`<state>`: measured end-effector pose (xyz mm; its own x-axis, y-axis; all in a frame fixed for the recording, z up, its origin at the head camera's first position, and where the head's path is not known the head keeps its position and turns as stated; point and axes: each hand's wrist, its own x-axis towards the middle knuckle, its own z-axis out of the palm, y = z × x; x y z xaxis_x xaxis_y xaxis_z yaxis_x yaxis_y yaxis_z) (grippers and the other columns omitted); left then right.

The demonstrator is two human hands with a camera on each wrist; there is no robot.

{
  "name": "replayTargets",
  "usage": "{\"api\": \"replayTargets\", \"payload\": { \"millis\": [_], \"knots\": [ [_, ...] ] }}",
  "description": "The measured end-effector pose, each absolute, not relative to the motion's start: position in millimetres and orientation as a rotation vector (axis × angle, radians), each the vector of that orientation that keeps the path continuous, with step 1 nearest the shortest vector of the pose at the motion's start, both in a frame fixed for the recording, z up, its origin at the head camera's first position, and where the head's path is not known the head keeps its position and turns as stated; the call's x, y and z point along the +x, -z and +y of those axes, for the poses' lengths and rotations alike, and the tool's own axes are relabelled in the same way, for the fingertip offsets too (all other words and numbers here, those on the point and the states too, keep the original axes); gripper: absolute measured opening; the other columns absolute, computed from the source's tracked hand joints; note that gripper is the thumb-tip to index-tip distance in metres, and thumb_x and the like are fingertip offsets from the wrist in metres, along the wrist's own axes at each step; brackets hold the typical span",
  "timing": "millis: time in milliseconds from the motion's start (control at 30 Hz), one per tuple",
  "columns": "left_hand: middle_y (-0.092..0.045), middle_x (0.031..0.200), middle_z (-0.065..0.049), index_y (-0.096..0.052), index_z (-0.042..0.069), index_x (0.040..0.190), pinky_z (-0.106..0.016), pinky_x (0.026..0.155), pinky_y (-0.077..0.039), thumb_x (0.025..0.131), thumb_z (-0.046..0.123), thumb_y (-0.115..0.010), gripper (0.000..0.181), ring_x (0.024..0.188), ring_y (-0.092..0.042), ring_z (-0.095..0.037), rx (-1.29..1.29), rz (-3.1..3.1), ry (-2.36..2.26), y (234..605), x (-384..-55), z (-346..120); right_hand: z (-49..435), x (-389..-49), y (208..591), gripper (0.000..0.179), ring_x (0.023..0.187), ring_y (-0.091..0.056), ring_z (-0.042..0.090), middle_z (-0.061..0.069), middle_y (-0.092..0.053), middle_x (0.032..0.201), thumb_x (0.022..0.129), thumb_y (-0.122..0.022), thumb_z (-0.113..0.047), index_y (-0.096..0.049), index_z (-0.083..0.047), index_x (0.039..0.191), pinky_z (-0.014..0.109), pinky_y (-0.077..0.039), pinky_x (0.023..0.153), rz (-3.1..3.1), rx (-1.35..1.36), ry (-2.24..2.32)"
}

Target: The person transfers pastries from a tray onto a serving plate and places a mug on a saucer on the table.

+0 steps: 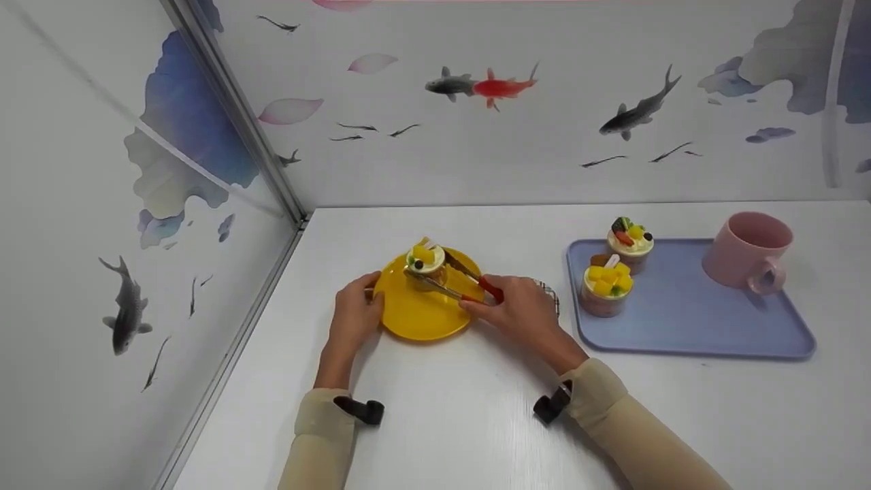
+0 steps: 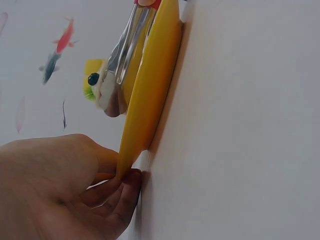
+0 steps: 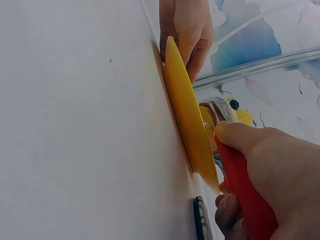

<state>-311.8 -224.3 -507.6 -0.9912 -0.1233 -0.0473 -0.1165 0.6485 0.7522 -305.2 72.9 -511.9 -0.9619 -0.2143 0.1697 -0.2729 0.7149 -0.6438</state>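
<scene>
With our left hand [image 1: 357,306] we pinch the rim of the yellow plate [image 1: 422,316]; our right hand [image 1: 520,306] grips red-handled tongs [image 1: 491,289], whose arms straddle the dessert cup [image 1: 425,257] over the plate's far half. We can't tell whether the cup touches the plate. Uneven squeezing could tip it; tilting the plate could make it slide.

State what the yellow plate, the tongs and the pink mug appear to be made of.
Yellow plate: probably plastic, smooth with a soft sheen and even colour; glazed ceramic is possible.
Tongs: apparently metal, silvery and shiny; their red grips look like plastic or rubber, evenly coloured with little gloss.
Pink mug: perhaps ceramic, smooth and low in gloss; plastic cannot be excluded.
</scene>
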Motion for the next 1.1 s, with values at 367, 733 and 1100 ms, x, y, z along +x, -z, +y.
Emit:
{"api": "replayTargets", "payload": {
  "millis": [367,733,1100],
  "knots": [
    [-0.063,0.153,-0.011,-0.054,0.009,0.159,-0.041,0.118,-0.055,0.111,0.012,-0.059,0.048,0.134,-0.065,-0.025,0.222,-2.844,1.309,507.2,-310.7,-225.2,64.8,-310.3,511.7,0.073,0.095,-0.063,0.023,0.003,-0.080,0.124,0.088,-0.083,-0.064,-0.073,-0.017,0.143,0.033,-0.048,0.078,-2.868,0.372,-1.125],
    [-0.063,0.153,-0.011,-0.054,0.009,0.159,-0.041,0.118,-0.055,0.111,0.012,-0.060,0.049,0.133,-0.066,-0.025,0.196,-2.837,1.315,506.8,-311.5,-225.1,66.5,-307.9,510.8,0.075,0.090,-0.061,0.022,0.001,-0.077,0.110,0.087,-0.084,-0.064,-0.072,-0.017,0.144,0.032,-0.045,0.071,-2.891,0.329,-1.172],
    [-0.063,0.154,-0.010,-0.055,0.009,0.158,-0.041,0.118,-0.055,0.110,0.012,-0.061,0.048,0.135,-0.066,-0.026,0.177,-2.825,1.321,507.5,-310.5,-227.3,77.6,-298.2,506.0,0.071,0.089,-0.062,0.023,0.002,-0.078,0.100,0.086,-0.086,-0.062,-0.076,-0.012,0.136,0.034,-0.049,0.076,-2.873,0.368,-1.133]
  ]
}}
